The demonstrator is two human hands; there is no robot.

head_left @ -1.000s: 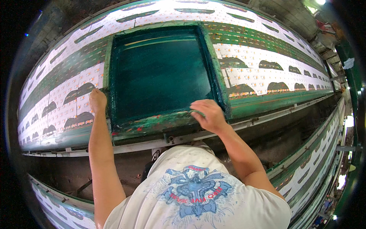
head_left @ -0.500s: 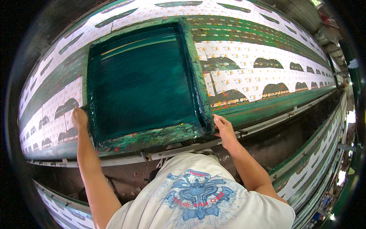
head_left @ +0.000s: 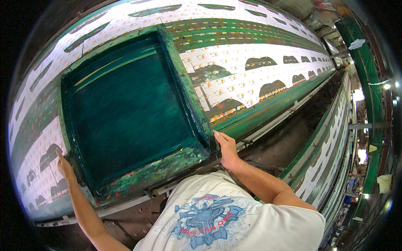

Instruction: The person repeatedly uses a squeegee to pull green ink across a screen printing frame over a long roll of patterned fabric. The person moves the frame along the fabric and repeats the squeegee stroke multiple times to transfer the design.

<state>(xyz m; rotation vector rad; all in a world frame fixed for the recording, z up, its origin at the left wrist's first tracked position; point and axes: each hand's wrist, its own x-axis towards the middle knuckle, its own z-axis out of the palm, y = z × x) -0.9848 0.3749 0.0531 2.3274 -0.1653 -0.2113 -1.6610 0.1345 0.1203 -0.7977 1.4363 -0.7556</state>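
Note:
A square screen frame (head_left: 197, 154), thick with green paint, holds a dark teal mesh and ink. It rests on a long table covered with white dotted and flowered cut pieces (head_left: 215, 57) between painted green strips. My left hand (head_left: 65, 166) is closed on the frame's lower left side, its fingers partly hidden. My right hand (head_left: 227, 149) grips the frame's right side near the lower corner, fingers bent against the outer edge.
A metal rail (head_left: 268, 128) runs along the table's near edge, with a dark gap below. A second table (head_left: 312, 161) of similar pieces lies to the right. Further right are a green beam (head_left: 363, 83), lamps and clutter. My white shirt fills the bottom middle.
In the picture the frame and both tables have shifted left and tilted as the view turned. My right hand has moved from the frame's near edge onto its right side.

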